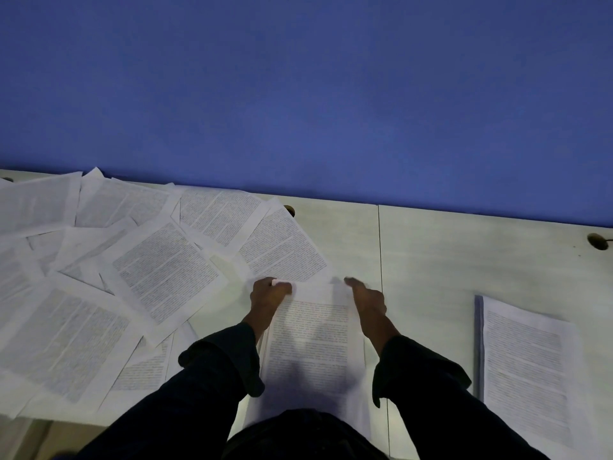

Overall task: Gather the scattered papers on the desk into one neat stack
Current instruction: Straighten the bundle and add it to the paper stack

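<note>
A small stack of printed papers (311,346) lies in the lower middle of the frame, its long sides running away from the viewer. The left hand (267,293) curls its grip over the stack's far left corner, fingers clamped on the paper edge. The right hand (366,297) lies along the far right corner; motion blur hides whether its fingers pinch the paper or only press it. Dark sleeves (212,370) cover both forearms.

Scattered sheets (109,277) overlap at all angles across the left half of the frame, one touching the stack's far edge. A separate tidy pile (527,363) sits at the lower right, well apart.

The pale wood-grain surface (431,247) has a seam just right of the stack and round cable holes (597,241) near its far edge. A blue partition wall (298,94) fills the upper half. The text is too small to read, and the left sheets are cut off by the frame edge.
</note>
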Demonstrator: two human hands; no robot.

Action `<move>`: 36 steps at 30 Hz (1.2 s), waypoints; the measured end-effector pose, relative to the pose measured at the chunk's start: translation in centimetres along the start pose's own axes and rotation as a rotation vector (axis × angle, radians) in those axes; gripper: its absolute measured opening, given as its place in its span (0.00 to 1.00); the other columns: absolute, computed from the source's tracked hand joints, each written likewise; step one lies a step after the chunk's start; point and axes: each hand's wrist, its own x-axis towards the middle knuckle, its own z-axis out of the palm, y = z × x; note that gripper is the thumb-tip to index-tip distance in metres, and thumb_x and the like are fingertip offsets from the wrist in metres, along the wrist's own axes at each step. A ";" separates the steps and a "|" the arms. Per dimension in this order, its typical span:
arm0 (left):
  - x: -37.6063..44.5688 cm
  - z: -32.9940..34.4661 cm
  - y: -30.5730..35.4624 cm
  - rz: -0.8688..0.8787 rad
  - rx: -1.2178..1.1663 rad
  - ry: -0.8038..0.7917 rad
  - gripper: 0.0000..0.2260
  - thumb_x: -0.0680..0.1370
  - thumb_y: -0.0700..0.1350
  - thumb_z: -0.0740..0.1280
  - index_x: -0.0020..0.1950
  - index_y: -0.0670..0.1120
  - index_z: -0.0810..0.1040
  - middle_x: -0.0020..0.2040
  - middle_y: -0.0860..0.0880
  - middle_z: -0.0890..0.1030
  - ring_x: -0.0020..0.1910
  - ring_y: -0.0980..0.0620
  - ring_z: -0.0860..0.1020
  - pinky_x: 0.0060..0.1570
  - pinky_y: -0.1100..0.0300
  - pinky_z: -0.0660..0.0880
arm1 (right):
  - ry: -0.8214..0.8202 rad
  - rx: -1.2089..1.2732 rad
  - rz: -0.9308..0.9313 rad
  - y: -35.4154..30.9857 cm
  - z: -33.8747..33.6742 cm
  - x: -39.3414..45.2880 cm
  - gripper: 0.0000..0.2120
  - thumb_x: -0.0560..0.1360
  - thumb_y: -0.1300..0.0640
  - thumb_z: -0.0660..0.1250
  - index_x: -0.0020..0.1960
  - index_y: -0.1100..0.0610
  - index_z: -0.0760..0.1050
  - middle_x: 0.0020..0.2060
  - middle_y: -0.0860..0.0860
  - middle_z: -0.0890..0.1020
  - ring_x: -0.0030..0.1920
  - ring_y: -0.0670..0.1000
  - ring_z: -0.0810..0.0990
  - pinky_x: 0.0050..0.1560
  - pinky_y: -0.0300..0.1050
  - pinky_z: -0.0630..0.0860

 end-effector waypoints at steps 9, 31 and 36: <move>-0.5 0.6 0.4 -0.032 -0.081 0.107 0.11 0.69 0.49 0.77 0.42 0.42 0.83 0.41 0.46 0.85 0.46 0.43 0.83 0.53 0.49 0.82 | 0.041 0.004 -0.008 0.5 0.0 -0.1 0.14 0.72 0.46 0.70 0.41 0.56 0.73 0.41 0.52 0.78 0.41 0.53 0.77 0.48 0.48 0.76; -10.5 -3.5 -10.7 -0.072 -0.205 -0.264 0.12 0.67 0.37 0.80 0.50 0.40 0.85 0.50 0.43 0.87 0.48 0.46 0.86 0.48 0.55 0.81 | -0.220 0.144 -0.037 13.0 -2.6 -5.2 0.29 0.67 0.33 0.77 0.50 0.59 0.87 0.48 0.55 0.88 0.50 0.56 0.87 0.57 0.53 0.83; -10.8 -4.2 -12.8 -0.055 -0.065 -0.088 0.15 0.70 0.50 0.80 0.33 0.41 0.82 0.35 0.49 0.84 0.36 0.47 0.83 0.42 0.55 0.79 | -0.194 0.096 -0.017 15.1 -2.5 -7.7 0.17 0.72 0.44 0.78 0.42 0.58 0.82 0.43 0.52 0.86 0.46 0.52 0.84 0.42 0.41 0.80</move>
